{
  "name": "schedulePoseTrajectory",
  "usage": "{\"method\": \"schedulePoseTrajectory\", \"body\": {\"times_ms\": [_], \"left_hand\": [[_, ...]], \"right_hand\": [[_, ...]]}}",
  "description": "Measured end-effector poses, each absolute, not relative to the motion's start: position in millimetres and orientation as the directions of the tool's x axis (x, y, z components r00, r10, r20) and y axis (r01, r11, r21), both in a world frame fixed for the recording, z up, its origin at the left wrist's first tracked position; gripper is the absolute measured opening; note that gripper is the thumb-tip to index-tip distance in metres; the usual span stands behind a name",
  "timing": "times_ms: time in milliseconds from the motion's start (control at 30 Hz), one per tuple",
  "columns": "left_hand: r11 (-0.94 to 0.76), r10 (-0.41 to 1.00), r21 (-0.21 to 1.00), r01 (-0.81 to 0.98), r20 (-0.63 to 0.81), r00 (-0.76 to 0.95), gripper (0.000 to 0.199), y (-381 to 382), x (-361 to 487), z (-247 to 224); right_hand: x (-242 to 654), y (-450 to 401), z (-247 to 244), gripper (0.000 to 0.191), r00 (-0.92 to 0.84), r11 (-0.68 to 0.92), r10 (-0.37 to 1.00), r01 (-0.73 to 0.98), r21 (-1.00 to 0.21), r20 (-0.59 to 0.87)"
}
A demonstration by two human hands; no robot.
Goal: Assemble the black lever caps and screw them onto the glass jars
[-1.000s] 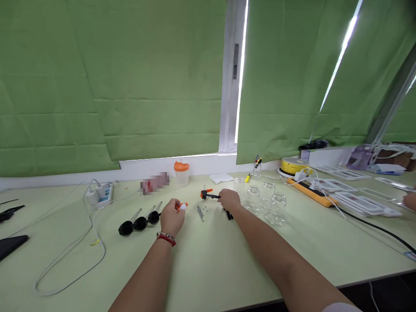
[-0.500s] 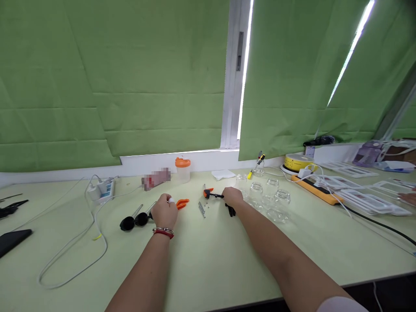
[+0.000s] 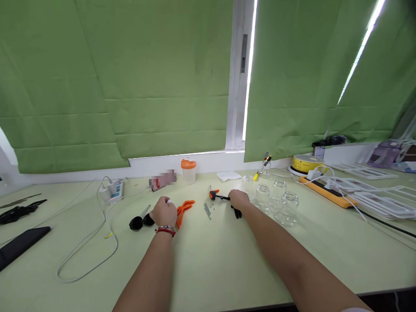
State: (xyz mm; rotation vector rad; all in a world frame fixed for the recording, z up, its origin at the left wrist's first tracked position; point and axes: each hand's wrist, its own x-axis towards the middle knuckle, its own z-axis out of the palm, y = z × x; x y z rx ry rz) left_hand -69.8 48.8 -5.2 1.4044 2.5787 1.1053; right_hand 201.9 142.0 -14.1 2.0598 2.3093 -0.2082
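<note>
Camera: head-worn, the only view
Facing: forward and down across the desk (image 3: 208,268), towards the green blinds (image 3: 175,78)
Nearness: arms (image 3: 151,268) closest, hands (image 3: 165,212) (image 3: 239,199) farther out, blinds beyond
Span: wide, from the desk's near edge to the window (image 3: 234,86)

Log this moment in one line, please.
left hand: at orange handles, grip hidden | right hand: at bar of black-orange clamp, grip hidden | metal pieces: between hands | clear jars: right of right hand

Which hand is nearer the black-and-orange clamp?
Right. The right hand is at the right end of the clamp; the left hand is to its left, beyond the orange tool.
</note>
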Motion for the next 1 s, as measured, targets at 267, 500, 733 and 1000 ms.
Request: {"method": "schedulePoseTrajectory", "body": {"times_ms": [267,500,733,1000], "left_hand": [[0.391,0.695,0.584,0.711,0.319,-0.644,0.030,54,-89,-15],[0.474,0.680,0.532,0.702,0.285,-0.675,0.030,52,-109,-12],[0.461,0.784,0.381,0.802,0.248,-0.569,0.032,53,-101,-10],[0.463,0.844,0.268,0.845,0.159,-0.513,0.032,54,-97,-11]], "right_hand": [[168,117,-4,0.029,-0.267,0.281,0.957,0.950,-0.136,0.117],[92,56,-17,0.036,-0.677,0.723,0.688,0.670,-0.167,0.261],[68,32,-33,0.033,-0.797,0.851,0.522,0.510,-0.125,0.303],[78,25,-39,0.029,-0.775,0.839,0.537,0.533,-0.113,0.334]]}}
